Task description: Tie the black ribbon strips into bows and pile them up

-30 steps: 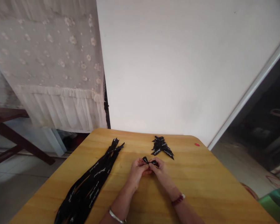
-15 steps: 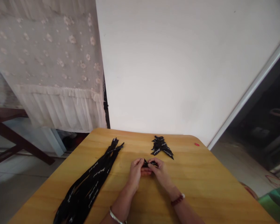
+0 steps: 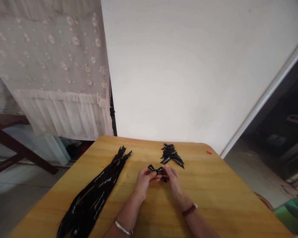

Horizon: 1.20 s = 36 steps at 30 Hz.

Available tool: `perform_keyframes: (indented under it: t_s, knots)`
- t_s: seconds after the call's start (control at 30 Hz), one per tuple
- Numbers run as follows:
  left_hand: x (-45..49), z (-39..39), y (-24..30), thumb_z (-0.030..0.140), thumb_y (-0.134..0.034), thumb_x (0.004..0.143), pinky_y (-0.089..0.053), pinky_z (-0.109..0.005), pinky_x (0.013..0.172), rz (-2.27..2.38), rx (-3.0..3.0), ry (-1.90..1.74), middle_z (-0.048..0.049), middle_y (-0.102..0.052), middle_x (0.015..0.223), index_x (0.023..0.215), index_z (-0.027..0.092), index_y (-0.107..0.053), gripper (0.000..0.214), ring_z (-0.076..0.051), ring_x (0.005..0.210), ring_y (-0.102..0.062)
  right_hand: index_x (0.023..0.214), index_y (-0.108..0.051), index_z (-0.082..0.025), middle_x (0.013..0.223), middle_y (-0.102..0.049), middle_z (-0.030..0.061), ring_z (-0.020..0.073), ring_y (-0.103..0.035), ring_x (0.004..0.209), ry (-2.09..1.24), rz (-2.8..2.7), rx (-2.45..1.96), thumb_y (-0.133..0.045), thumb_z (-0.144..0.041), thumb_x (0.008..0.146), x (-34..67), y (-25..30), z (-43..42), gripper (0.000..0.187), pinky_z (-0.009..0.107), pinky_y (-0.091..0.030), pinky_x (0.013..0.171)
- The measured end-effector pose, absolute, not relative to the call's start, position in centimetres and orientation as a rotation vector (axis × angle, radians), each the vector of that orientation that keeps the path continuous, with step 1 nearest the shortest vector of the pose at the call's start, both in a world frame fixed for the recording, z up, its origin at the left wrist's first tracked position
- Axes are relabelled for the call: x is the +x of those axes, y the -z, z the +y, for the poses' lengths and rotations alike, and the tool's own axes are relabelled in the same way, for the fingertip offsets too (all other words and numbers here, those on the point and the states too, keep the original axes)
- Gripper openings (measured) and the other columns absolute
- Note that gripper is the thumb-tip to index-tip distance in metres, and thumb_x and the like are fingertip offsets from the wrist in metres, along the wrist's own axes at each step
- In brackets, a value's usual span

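Observation:
Both hands meet over the middle of the wooden table [image 3: 213, 198]. My left hand [image 3: 144, 181] and my right hand [image 3: 173, 180] pinch a small black ribbon bow [image 3: 157, 171] with white lettering between their fingertips, held just above the tabletop. A bundle of long black ribbon strips [image 3: 96, 193] lies to the left of my hands. A small pile of finished black bows [image 3: 171, 156] sits just beyond my right hand.
A tiny red object [image 3: 209, 152] lies near the table's far right corner. A white wall stands behind the table, a lace curtain [image 3: 52, 72] hangs at left, and a dark wooden bench [image 3: 7, 132] is at far left.
The bow's loops have spread wider between my fingers, and a tail now hangs below them. My hands shifted slightly; the piles on the table have not moved.

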<state>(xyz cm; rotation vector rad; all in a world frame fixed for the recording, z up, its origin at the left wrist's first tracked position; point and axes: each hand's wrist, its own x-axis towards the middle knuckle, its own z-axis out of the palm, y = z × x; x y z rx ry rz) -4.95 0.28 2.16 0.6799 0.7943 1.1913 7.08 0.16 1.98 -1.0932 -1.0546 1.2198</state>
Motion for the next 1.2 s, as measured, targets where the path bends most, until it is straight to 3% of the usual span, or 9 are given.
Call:
perform_keyframes:
  t_s: [0.23, 0.4, 0.7, 0.9, 1.03, 1.2]
  knots:
    - [-4.9, 0.3, -1.9, 0.016, -0.063, 0.058, -0.049, -0.025, 0.055, 0.827, 0.735, -1.159, -0.0091, -0.065, 0.067, 0.070, 0.008, -0.056, 0.015, -0.015, 0.057, -0.061, 0.050, -0.044, -0.017, 0.047, -0.039, -0.0047, 0.0091, -0.037, 0.046, -0.943, -1.361, -1.118, -0.052, -0.036, 0.069, 7.2, -2.2, 0.2, 0.029, 0.021, -0.029, 0.044]
    - [-4.9, 0.3, -1.8, 0.016, -0.061, 0.059, -0.049, -0.024, 0.053, 0.863, 0.744, -1.160, -0.0092, -0.065, 0.067, 0.070, 0.009, -0.055, 0.015, -0.014, 0.054, -0.060, 0.051, -0.043, -0.017, 0.049, -0.036, -0.0051, 0.0091, -0.034, 0.048, -0.862, -1.412, -1.123, -0.048, -0.033, 0.072, 7.0, -1.9, 0.2, 0.027, 0.021, -0.028, 0.045]
    - [-4.7, 0.3, -1.7, 0.012, -0.062, 0.057, -0.049, -0.025, 0.056, 0.809, 0.732, -1.179, -0.0071, -0.064, 0.070, 0.081, 0.013, -0.048, 0.028, -0.015, 0.059, -0.061, 0.058, -0.048, -0.017, 0.052, -0.044, -0.0037, 0.0108, -0.042, 0.050, -1.031, -1.388, -1.078, -0.054, -0.034, 0.067, 6.9, -2.8, -0.1, 0.020, 0.021, -0.034, 0.046]
    - [-4.7, 0.1, -2.1, 0.017, -0.061, 0.058, -0.048, -0.025, 0.047, 0.886, 0.775, -1.119, -0.0038, -0.061, 0.062, 0.081, 0.013, -0.047, 0.027, -0.015, 0.049, -0.059, 0.061, -0.055, -0.016, 0.057, -0.053, -0.0001, 0.0136, -0.048, 0.056, -0.941, -1.383, -1.090, -0.056, -0.033, 0.065, 7.2, -2.6, 0.2, 0.017, 0.023, -0.039, 0.052]
    - [-5.1, 0.1, -2.4, 0.026, -0.057, 0.061, -0.041, -0.021, 0.033, 0.957, 0.811, -1.139, -0.0020, -0.060, 0.060, 0.078, 0.013, -0.046, 0.024, -0.011, 0.034, -0.052, 0.063, -0.053, -0.016, 0.052, -0.049, -0.0019, 0.0107, -0.042, 0.048, -0.893, -1.301, -1.111, -0.054, -0.034, 0.067, 7.7, -2.3, 0.6, 0.019, 0.022, -0.033, 0.045]
    - [-5.8, 0.5, -2.7, 0.038, -0.056, 0.060, -0.021, -0.015, 0.022, 1.137, 0.894, -1.267, 0.0034, -0.054, 0.052, 0.071, 0.014, -0.049, 0.027, -0.003, 0.022, -0.035, 0.063, -0.051, -0.016, 0.051, -0.046, -0.0026, 0.0099, -0.040, 0.045, -0.803, -1.333, -1.141, -0.052, -0.034, 0.069, 7.8, -2.3, 0.6, 0.019, 0.021, -0.031, 0.042]
